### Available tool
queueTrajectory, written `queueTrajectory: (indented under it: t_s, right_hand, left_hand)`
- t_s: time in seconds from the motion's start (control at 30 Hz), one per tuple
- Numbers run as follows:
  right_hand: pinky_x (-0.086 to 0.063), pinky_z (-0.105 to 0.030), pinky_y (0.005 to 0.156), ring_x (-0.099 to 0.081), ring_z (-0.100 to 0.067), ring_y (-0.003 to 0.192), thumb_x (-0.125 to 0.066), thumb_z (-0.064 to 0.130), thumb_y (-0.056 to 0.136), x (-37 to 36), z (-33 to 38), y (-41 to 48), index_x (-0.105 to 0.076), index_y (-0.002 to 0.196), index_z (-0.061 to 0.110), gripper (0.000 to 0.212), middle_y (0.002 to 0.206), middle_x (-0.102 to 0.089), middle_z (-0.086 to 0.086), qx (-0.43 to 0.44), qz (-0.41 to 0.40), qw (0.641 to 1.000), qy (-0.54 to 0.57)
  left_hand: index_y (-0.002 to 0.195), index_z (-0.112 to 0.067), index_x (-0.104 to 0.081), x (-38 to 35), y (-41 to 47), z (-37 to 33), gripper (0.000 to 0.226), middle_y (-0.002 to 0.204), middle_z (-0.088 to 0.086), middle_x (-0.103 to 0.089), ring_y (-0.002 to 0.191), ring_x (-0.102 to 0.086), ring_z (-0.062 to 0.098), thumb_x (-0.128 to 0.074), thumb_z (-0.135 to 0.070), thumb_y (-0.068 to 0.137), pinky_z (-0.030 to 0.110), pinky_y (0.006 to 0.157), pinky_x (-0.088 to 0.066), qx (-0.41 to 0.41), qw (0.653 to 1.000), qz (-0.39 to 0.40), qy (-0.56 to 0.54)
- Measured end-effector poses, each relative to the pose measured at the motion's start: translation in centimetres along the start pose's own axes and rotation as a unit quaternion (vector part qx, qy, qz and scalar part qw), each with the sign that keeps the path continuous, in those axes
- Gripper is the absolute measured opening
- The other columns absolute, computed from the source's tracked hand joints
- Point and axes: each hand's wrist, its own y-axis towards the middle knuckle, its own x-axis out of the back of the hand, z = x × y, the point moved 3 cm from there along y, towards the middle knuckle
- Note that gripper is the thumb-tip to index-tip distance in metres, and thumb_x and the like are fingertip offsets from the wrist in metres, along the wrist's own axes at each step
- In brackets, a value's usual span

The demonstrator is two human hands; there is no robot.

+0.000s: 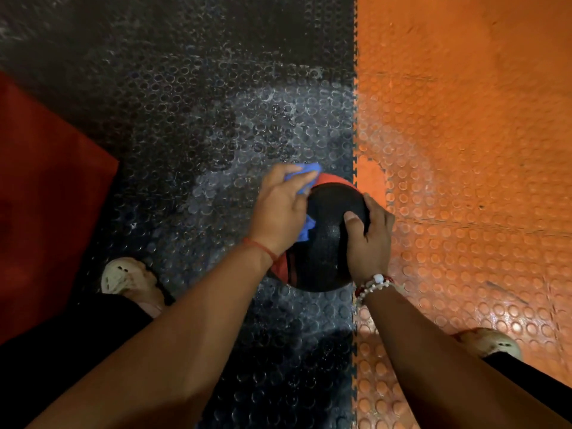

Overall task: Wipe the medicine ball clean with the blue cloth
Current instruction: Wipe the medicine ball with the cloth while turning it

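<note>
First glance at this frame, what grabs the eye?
The floor split: black studded mat on the left, bright orange mat on the right, seam running down the middle. At that seam sits the black-and-red medicine ball, right hand steadying it while the left hand presses the blue cloth against its side.
</note>
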Motion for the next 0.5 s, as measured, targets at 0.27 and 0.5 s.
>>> queueTrajectory:
  t_s: [0.27, 0.5]
  right_hand:
    - [-0.030, -0.026, 0.092, -0.042, -0.016, 0.120, -0.036, 0.059, 0.070, 0.1, -0.1, -0.2, -0.043, 0.138, 0.023, 0.076, 0.133, -0.038, -0.004, -0.006, -0.005, 1.000, 0.004]
    - [-0.031, -0.026, 0.091, -0.043, -0.016, 0.117, -0.042, 0.065, 0.069, 0.7, -0.3, -0.3, -0.042, 0.135, 0.023, 0.079, 0.127, -0.039, -0.003, -0.001, 0.004, 1.000, -0.015]
  left_hand:
    - [0.124, -0.015, -0.064, 0.3, 2.7, 2.6, 0.032, 0.120, 0.000, -0.050, 0.100, -0.054, 0.004, -0.045, -0.007, 0.100, 0.003, 0.091, -0.034, 0.154, 0.987, 0.029, -0.027]
    - [0.124, -0.012, -0.065, 0.9, -0.6, 4.2, 0.032, 0.122, 0.000, -0.056, 0.111, -0.054, 0.009, -0.048, -0.005, 0.098, 0.011, 0.102, -0.036, 0.219, 0.973, -0.024, -0.066]
